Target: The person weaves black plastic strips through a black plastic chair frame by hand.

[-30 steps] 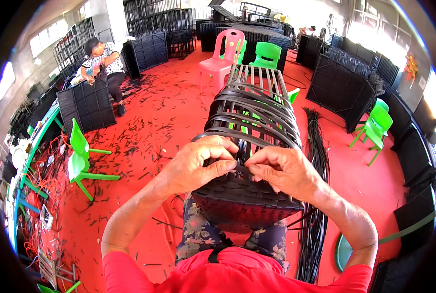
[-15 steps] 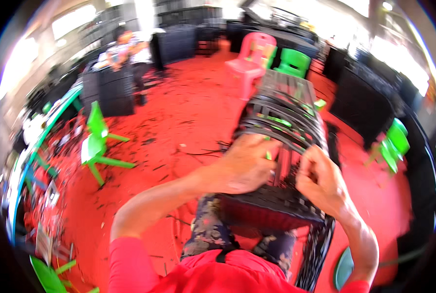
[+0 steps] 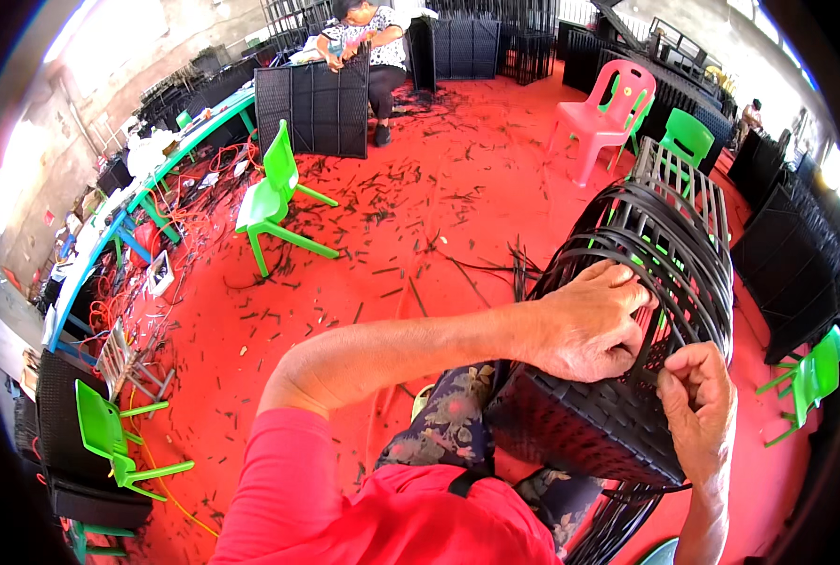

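A black woven wicker frame (image 3: 589,424) with loose upright black strips (image 3: 664,226) rests against my knees. My left hand (image 3: 589,325) lies on the strips near the woven edge, fingers curled over them. My right hand (image 3: 697,395) pinches a black strip at the frame's right side, fingers closed on it. My forearms come in from below in red sleeves.
The red floor (image 3: 420,207) is littered with cut black strip scraps. A green chair (image 3: 274,198) stands at left, a pink chair (image 3: 613,108) and green chair (image 3: 688,141) behind. A seated person (image 3: 359,38) works on a black panel (image 3: 312,108). Black panels (image 3: 792,273) are stacked right.
The view has swung left and the frame now sits at the right. My left hand has slid onto the strips' top while my right hand dropped to the frame's right edge.
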`<state>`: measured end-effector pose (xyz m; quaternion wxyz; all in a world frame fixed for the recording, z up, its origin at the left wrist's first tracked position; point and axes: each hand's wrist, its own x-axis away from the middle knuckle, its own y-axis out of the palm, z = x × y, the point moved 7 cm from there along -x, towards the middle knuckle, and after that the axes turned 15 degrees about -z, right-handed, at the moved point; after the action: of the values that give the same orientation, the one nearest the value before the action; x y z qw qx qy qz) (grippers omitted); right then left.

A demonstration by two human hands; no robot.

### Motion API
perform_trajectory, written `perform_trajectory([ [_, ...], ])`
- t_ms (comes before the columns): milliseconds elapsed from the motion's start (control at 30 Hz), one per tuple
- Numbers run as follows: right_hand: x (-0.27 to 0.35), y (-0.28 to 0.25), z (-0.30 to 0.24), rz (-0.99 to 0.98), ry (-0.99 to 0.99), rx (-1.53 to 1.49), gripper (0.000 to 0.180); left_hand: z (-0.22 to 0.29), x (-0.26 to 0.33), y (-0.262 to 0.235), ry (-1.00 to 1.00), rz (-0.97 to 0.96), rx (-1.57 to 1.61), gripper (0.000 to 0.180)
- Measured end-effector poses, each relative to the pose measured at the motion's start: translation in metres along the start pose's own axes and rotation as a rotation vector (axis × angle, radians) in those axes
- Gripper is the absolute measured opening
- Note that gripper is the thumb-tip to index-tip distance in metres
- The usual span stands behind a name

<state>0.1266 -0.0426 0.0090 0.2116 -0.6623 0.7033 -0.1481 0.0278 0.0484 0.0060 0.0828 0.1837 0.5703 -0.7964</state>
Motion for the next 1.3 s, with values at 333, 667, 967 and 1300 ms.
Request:
perform_trajectory([
  [333, 0.000, -0.008, -0.024, -0.040, -0.171, 0.298, 0.012, -0.012, -0.011, -0.024, -0.164, -0.146, 0.320, 0.012],
  [667, -0.002, -0.012, -0.037, -0.038, -0.321, 0.494, 0.011, -0.020, 0.056, -0.039, -0.388, 0.102, 0.652, 0.011],
  [967, -0.033, 0.015, -0.018, -0.405, 0.020, 0.151, 0.024, -0.017, 0.052, -0.026, -0.275, 0.166, 0.967, 0.010],
  [1300, -0.019, -0.003, -0.012, -0.264, 0.161, 0.180, 0.024, 0.022, 0.028, -0.029, -0.181, -0.086, -0.159, 0.022],
])
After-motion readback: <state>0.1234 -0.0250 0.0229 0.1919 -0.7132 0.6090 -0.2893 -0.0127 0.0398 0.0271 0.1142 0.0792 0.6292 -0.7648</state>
